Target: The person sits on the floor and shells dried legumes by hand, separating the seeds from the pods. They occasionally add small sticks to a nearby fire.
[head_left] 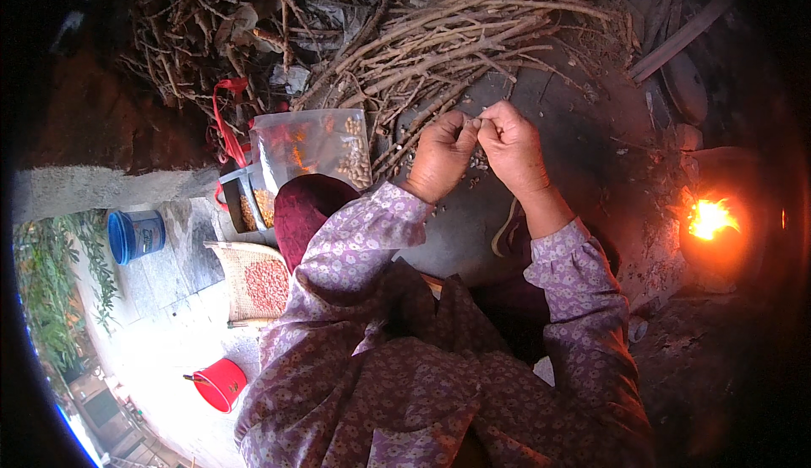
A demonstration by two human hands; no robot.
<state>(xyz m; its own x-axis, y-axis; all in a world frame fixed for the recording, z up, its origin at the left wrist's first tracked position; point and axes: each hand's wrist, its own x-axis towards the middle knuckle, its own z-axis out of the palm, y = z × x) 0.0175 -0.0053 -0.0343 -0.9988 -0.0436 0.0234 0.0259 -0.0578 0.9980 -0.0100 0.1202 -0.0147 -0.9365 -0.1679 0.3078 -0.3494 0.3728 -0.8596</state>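
Observation:
My left hand [440, 151] and my right hand [512, 148] meet at the fingertips above the grey floor [494, 240]. Both are pinched closed around a small item mostly hidden by the thumbs and fingers; it may be a peanut. Broken peanut shells [478, 162] are scattered under the hands. To the left, a clear plastic bag [279, 145] shows unshelled peanuts [355, 167] along its right side. Beside it, a metal scoop-like container [234, 205] holds pale peanuts or kernels [256, 208]. A woven basket [234, 278] farther back holds reddish peanut kernels [266, 285].
Cut branches [443, 50] lie ahead, beside tangled brushwood [190, 43]. Fire [713, 219] burns in a stove opening at the right. A blue bucket [136, 235] and a red bucket [222, 384] stand on the paving at left. A red strap [225, 123] hangs near the bag.

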